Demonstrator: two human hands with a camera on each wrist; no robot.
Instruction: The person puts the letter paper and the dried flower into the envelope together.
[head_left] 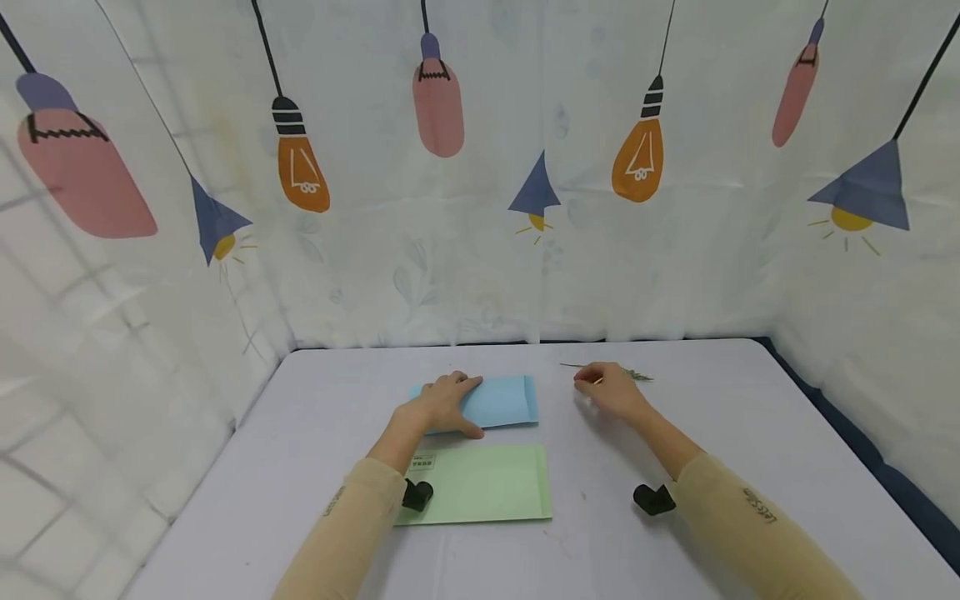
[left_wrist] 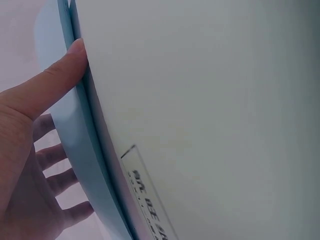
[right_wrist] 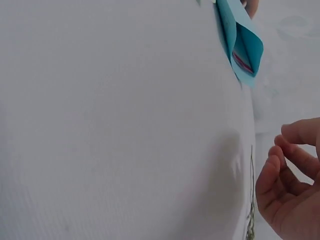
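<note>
My left hand [head_left: 444, 404] grips a light blue envelope [head_left: 506, 402] across its width, the thumb [left_wrist: 67, 67] at the near long edge and the fingers on the far side. The envelope's right end gapes in the right wrist view, and a thin pinkish strip [right_wrist: 242, 62] shows inside. My right hand [head_left: 611, 390] hovers to the right with fingers loosely bent; nothing is seen between thumb and fingertips. Behind it a thin green sprig [head_left: 637, 375] lies on the table, its stem to the left. The hand hides the sprig's middle.
A pale green envelope [head_left: 487, 483] with a small printed box lies nearer on the white table [head_left: 255, 500], partly under the left forearm. A white curtain [head_left: 480, 275] printed with lamps surrounds the table's back and sides.
</note>
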